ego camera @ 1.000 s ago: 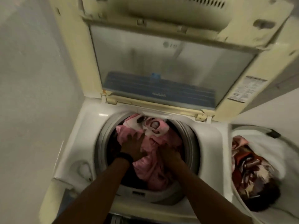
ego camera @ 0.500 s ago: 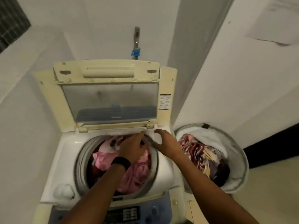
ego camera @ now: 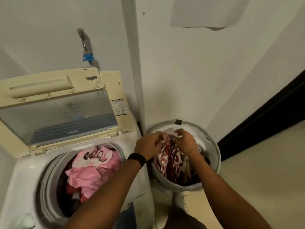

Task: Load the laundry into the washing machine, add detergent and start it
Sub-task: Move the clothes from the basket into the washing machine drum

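The white top-load washing machine [ego camera: 31, 172] stands at the left with its cream lid [ego camera: 54, 90] propped open. Pink laundry [ego camera: 94, 172] fills the drum. To the machine's right is a round white laundry basket [ego camera: 216, 156] holding a red and white patterned cloth [ego camera: 170, 161]. Both of my hands are over the basket. My left hand [ego camera: 147, 144], with a black band on the wrist, pinches the top of the patterned cloth. Beside it, my right hand [ego camera: 188, 142] is on the same cloth, with its fingers arched above it.
A tap with a blue fitting [ego camera: 86, 47] is on the wall behind the lid. A wall corner runs down between machine and basket. A dark door edge [ego camera: 264, 113] lies to the right, with pale floor tiles [ego camera: 257, 171] beside the basket.
Both hands left the pink laundry in the drum and moved right to the basket. The left hand has taken hold of the patterned cloth. The view swung right.
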